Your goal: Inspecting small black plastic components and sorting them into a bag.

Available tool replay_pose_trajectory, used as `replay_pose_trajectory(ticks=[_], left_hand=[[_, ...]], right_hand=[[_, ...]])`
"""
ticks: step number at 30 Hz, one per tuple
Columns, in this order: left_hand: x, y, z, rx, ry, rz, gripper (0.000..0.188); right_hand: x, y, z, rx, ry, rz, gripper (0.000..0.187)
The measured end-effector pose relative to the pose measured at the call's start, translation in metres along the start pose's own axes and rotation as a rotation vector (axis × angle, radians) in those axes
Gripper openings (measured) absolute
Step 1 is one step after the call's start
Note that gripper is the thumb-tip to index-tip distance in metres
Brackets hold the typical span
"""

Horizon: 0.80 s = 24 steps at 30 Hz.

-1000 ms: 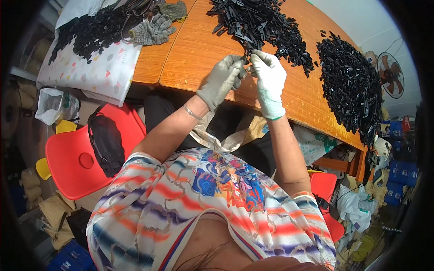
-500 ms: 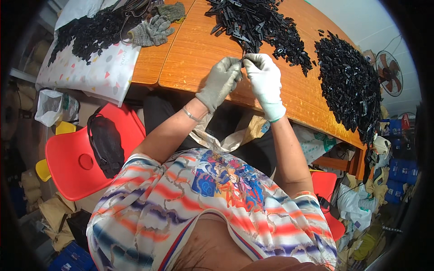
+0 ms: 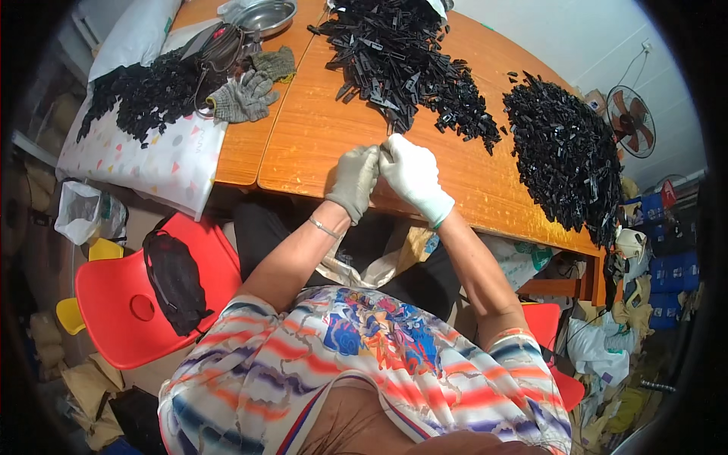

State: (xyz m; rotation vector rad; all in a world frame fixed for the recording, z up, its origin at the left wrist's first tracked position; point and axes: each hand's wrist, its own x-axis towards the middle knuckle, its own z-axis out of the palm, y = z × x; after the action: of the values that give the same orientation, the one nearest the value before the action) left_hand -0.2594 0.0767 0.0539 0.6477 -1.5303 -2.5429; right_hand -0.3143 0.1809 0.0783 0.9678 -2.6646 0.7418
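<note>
Both my hands wear work gloves and meet over the near edge of the wooden table, fingertips touching. My left hand (image 3: 354,183), in a greyish glove, is closed with its fingers curled in. My right hand (image 3: 412,176), in a whiter glove, is closed against it in a pinch. Whatever sits between the fingers is too small and too covered to name. Just beyond them, the tip of a large heap of black plastic parts (image 3: 387,72) reaches toward my hands. Some of these parts are long and narrow.
Another black heap (image 3: 565,152) lies at the right, near a fan (image 3: 631,121). At the left, small black pieces (image 3: 155,95) lie on a patterned sheet (image 3: 144,171), beside knitted gloves (image 3: 243,98) and a metal bowl (image 3: 265,17). A red chair (image 3: 129,307) holds a black bag (image 3: 176,280).
My joined hands have come nearer to my body, away from the heap. Their fingers are curled tighter, and the dark bit that showed between them is now hidden. The view has shifted slightly.
</note>
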Motion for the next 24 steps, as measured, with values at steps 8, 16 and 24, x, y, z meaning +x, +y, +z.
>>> replay_pose_trajectory(ticks=[8,16,24], left_hand=[[0.003,0.008,-0.004,0.047,-0.275,0.061,0.021],[-0.012,-0.003,-0.021,-0.022,-0.306,0.024,0.023],[-0.042,-0.021,-0.023,-0.12,-0.492,-0.127,0.03]], right_hand=[[0.0,0.022,-0.003,0.453,0.101,0.255,0.026],[-0.023,0.027,-0.029,0.821,-0.211,-0.055,0.019],[-0.053,0.026,-0.011,1.099,-0.315,0.431,0.022]])
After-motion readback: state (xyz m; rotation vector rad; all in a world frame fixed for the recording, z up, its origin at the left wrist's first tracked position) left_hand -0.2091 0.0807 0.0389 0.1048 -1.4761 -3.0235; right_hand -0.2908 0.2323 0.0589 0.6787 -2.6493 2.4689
